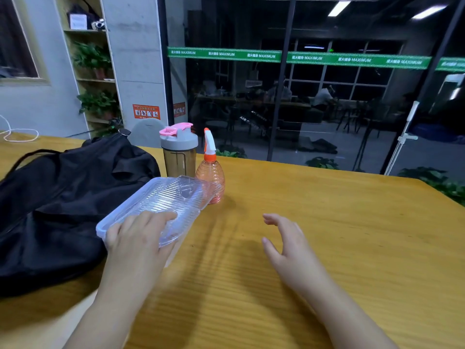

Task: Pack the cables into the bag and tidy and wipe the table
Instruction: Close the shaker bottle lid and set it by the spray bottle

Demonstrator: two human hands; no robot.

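A black bag (pixel 57 205) lies slumped on the left of the wooden table (pixel 327 235). My left hand (pixel 137 238) grips the near end of a clear plastic lidded box (pixel 163 200), held tilted just above the table beside the bag. My right hand (pixel 286 244) hovers open over the table's middle, fingers spread, holding nothing. An orange spray bottle (pixel 210 172) stands behind the box, touching its far corner in this view. No cables show inside the box or near the bag.
A shaker bottle (pixel 179 152) with a grey lid and pink cap stands left of the spray bottle. A white cord (pixel 17 134) loops at the table's far left. A glass wall runs behind the table; a grey chair back (pixel 147 132) shows beyond the bag.
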